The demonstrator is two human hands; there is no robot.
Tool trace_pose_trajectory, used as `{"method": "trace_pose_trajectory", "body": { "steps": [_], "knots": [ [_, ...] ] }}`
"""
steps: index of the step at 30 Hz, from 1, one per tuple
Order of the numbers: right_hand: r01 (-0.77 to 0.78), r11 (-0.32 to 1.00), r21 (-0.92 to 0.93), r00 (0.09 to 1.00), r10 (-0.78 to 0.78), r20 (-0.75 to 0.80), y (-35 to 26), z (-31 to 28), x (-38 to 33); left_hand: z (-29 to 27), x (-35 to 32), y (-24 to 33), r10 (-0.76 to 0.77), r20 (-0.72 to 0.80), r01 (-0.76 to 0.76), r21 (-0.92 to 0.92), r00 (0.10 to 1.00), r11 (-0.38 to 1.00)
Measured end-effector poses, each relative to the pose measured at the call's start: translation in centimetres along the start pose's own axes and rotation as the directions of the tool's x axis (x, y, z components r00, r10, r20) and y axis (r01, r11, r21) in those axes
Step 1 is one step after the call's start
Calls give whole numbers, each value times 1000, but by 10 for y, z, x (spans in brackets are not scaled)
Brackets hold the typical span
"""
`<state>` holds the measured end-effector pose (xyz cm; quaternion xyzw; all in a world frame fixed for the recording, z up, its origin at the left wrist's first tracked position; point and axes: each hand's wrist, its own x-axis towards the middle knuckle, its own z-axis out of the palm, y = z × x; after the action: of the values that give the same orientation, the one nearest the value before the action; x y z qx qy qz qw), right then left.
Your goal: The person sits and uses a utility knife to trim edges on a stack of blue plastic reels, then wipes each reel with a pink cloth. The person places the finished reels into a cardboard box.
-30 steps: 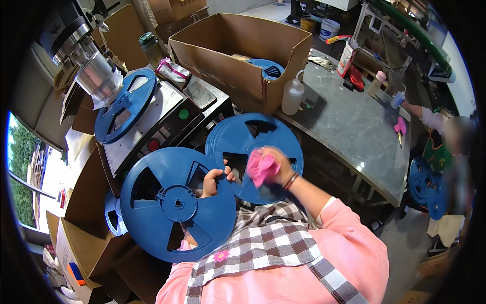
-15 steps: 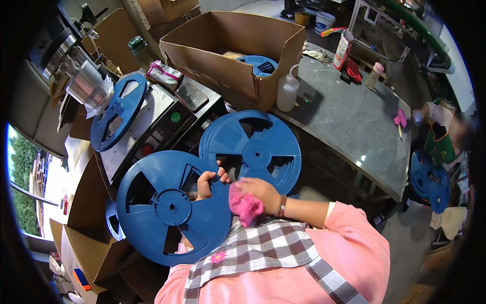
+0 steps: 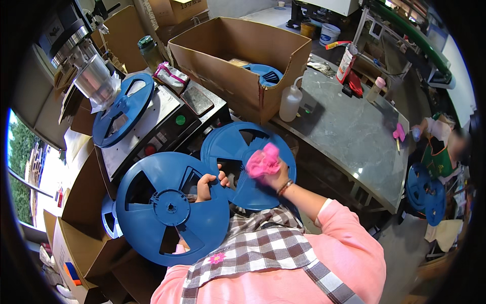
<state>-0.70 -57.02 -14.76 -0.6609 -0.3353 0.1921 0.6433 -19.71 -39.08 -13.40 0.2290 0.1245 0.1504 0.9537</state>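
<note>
Your left hand (image 3: pixel 208 183) grips the rim of the far blue reel (image 3: pixel 238 152); your right hand (image 3: pixel 271 175) presses a clenched pink cloth (image 3: pixel 262 162) against it, beside the near blue reel (image 3: pixel 169 207).

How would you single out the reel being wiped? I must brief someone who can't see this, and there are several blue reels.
Start at the big open cardboard box on the grey table. Just below its near corner, two blue reels sit in front of the person. The wiped reel is the right one, nearer the table, with the right hand pressing a pink cloth on its face.
</note>
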Motion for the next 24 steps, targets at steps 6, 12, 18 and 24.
{"method": "trace_pose_trajectory", "body": {
  "steps": [6, 12, 18, 24],
  "knots": [
    [658, 717, -231, 730, -530, 432, -19, -20, -16, -5, 1, 2, -129, 110, 115, 128, 986, 985],
    [-266, 912, -311, 898, 118, -424, 99, -75, 106, -3, 6, -1, -151, 152, 139, 87, 977, 986],
    [-282, 822, -495, 955, 192, -224, -24, 84, 157, -8, -1, 4, -152, 152, 127, 163, 977, 978],
    [604, 786, -130, 765, -527, 369, -46, 99, 73, 3, -13, 5, -82, -39, 90, 345, 996, 934]
  ]
}}
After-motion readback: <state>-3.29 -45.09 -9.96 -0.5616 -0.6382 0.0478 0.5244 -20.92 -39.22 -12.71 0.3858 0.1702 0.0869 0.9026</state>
